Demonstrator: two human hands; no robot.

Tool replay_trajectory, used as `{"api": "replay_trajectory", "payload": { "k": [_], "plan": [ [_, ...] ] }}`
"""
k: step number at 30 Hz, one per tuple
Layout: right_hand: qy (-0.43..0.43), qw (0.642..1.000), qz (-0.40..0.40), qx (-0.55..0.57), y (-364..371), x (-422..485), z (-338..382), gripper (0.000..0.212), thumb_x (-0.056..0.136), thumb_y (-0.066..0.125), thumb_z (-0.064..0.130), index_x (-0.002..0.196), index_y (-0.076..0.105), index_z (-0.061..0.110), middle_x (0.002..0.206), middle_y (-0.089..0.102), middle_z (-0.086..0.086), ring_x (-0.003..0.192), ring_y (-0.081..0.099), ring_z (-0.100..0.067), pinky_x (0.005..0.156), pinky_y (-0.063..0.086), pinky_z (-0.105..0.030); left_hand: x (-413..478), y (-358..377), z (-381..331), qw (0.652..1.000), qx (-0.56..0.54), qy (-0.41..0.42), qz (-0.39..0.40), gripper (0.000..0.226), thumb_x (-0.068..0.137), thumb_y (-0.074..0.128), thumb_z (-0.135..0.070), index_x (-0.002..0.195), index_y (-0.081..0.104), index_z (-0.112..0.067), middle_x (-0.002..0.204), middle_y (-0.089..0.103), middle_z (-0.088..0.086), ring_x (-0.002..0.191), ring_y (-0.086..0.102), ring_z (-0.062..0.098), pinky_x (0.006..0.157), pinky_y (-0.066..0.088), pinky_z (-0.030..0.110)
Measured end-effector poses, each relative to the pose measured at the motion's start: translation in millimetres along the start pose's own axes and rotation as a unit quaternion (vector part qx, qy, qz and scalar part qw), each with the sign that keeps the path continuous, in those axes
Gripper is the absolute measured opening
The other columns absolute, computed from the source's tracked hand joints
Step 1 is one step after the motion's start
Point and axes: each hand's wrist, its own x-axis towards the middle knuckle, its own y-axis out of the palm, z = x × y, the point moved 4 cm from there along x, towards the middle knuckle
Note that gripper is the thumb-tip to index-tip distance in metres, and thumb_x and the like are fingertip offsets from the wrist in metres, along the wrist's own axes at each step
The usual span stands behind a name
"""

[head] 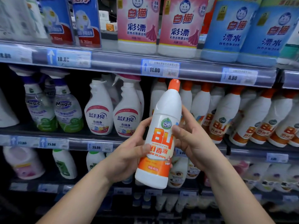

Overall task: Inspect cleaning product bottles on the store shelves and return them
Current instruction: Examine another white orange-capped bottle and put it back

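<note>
I have the white plastic bottle with the orange cap and the orange "84" label (159, 138) in the middle of the frame. It is off the shelf, leaning a little to the right, in front of the second shelf from the top. My left hand (129, 151) wraps its lower half from the left, with the thumb across the front of the label and the fingers behind. My right hand (194, 143) grips it higher up on the right, thumb pad on the label and the other fingers behind the body. Both hands are grasping it.

The wall is opaque, so I cannot see how full it is. I judge it moderately heavy, with liquid that will shift as it tips. The moulded plastic looks stiff but glossy — likely slick on the bare white shoulder. The label band at the waist is the safest hold — not the narrow neck or cap.

It belongs with the row of matching white orange-capped bottles (242, 117) at middle right. Its gap is hidden behind the bottle.
</note>
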Motion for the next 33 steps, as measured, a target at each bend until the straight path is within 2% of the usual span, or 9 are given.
{"api": "replay_trajectory", "payload": {
  "k": [7, 10, 12, 14, 19, 23, 27, 30, 33],
  "plan": [
    [0.051, 0.998, -0.016, 0.019, -4.2, 1.3, -22.5, 0.091, 0.076, 0.093, 0.042, 0.155, 0.048, 0.032, 0.128, 0.075, -0.016, 0.109, 0.077, -0.035, 0.076, 0.066, -0.039, -3.2, -12.6, 12.9, 0.998, -0.011, -0.031, -0.052, 0.110, 0.070, 0.098, -0.035, 0.158, 0.032, -0.040, 0.137, 0.062, 0.025, 0.119, 0.063, 0.047, 0.108, 0.044, 0.070],
    [0.034, 0.999, -0.020, -0.001, -5.1, 2.7, -22.3, 0.069, 0.087, 0.081, 0.034, 0.151, 0.053, 0.032, 0.134, 0.073, -0.011, 0.119, 0.074, -0.032, 0.088, 0.064, -0.042, -1.1, -18.9, 7.4, 0.985, 0.152, -0.008, -0.085, 0.096, 0.078, 0.091, -0.029, 0.151, 0.033, -0.051, 0.129, 0.072, 0.023, 0.117, 0.071, 0.040, 0.104, 0.055, 0.061],
    [0.018, 0.996, -0.037, -0.075, -5.1, 3.5, -18.9, 0.064, 0.085, 0.082, 0.043, 0.144, 0.058, 0.038, 0.133, 0.074, -0.002, 0.123, 0.072, -0.025, 0.093, 0.063, -0.043, 2.7, -19.7, 6.5, 0.952, 0.290, 0.011, -0.099, 0.095, 0.081, 0.088, -0.030, 0.150, 0.027, -0.056, 0.125, 0.077, 0.007, 0.115, 0.075, 0.025, 0.103, 0.058, 0.055],
    [-0.006, 0.982, -0.064, -0.180, -5.1, 3.4, -13.6, 0.064, 0.080, 0.084, 0.049, 0.139, 0.059, 0.047, 0.131, 0.074, 0.010, 0.122, 0.071, -0.013, 0.095, 0.062, -0.038, 6.4, -20.4, 10.1, 0.935, 0.337, 0.017, -0.107, 0.098, 0.082, 0.088, -0.033, 0.152, 0.024, -0.057, 0.126, 0.076, -0.001, 0.116, 0.074, 0.019, 0.104, 0.058, 0.052],
    [-0.071, 0.965, -0.092, -0.235, -2.1, 1.4, -3.9, 0.066, 0.078, 0.085, 0.046, 0.139, 0.059, 0.048, 0.130, 0.072, 0.017, 0.119, 0.069, -0.002, 0.089, 0.060, -0.019, 11.7, -27.3, 9.7, 0.924, 0.352, 0.074, -0.129, 0.098, 0.079, 0.088, -0.032, 0.154, 0.032, -0.057, 0.123, 0.075, 0.000, 0.115, 0.074, 0.017, 0.100, 0.061, 0.046],
    [-0.039, 0.946, -0.088, -0.311, -4.1, 3.9, -2.3, 0.080, 0.067, 0.089, 0.051, 0.139, 0.053, 0.052, 0.130, 0.069, 0.023, 0.120, 0.067, 0.001, 0.095, 0.061, -0.029, 16.7, -30.1, 6.7, 0.915, 0.360, 0.102, -0.152, 0.098, 0.077, 0.088, -0.037, 0.154, 0.032, -0.060, 0.123, 0.075, -0.008, 0.115, 0.073, 0.012, 0.098, 0.060, 0.033],
    [-0.018, 0.924, -0.130, -0.360, -7.1, 6.2, -4.2, 0.081, 0.059, 0.087, 0.053, 0.134, 0.057, 0.046, 0.124, 0.071, 0.024, 0.117, 0.066, 0.005, 0.099, 0.058, -0.032, 21.8, -34.5, 6.8, 0.915, 0.358, 0.098, -0.159, 0.096, 0.079, 0.088, -0.033, 0.154, 0.035, -0.060, 0.124, 0.076, -0.010, 0.117, 0.073, 0.010, 0.099, 0.059, 0.035],
    [-0.027, 0.924, -0.181, -0.335, -6.2, 18.7, -4.8, 0.069, 0.063, 0.092, 0.044, 0.125, 0.061, 0.046, 0.117, 0.074, 0.022, 0.110, 0.069, 0.002, 0.093, 0.061, -0.033, 21.9, -47.8, 1.9, 0.908, 0.349, 0.087, -0.217, 0.076, 0.082, 0.086, -0.035, 0.146, 0.049, -0.054, 0.121, 0.077, -0.015, 0.115, 0.073, 0.005, 0.097, 0.061, 0.028],
    [-0.049, 0.899, -0.230, -0.370, -0.8, 39.3, -7.6, 0.059, 0.070, 0.097, 0.030, 0.110, 0.056, 0.045, 0.106, 0.072, 0.022, 0.102, 0.066, 0.010, 0.080, 0.054, -0.014, 13.2, -74.7, -4.2, 0.886, 0.356, 0.051, -0.291, 0.049, 0.091, 0.082, -0.021, 0.133, 0.063, -0.039, 0.114, 0.079, -0.013, 0.109, 0.073, -0.001, 0.100, 0.060, 0.030]
  ]
}}
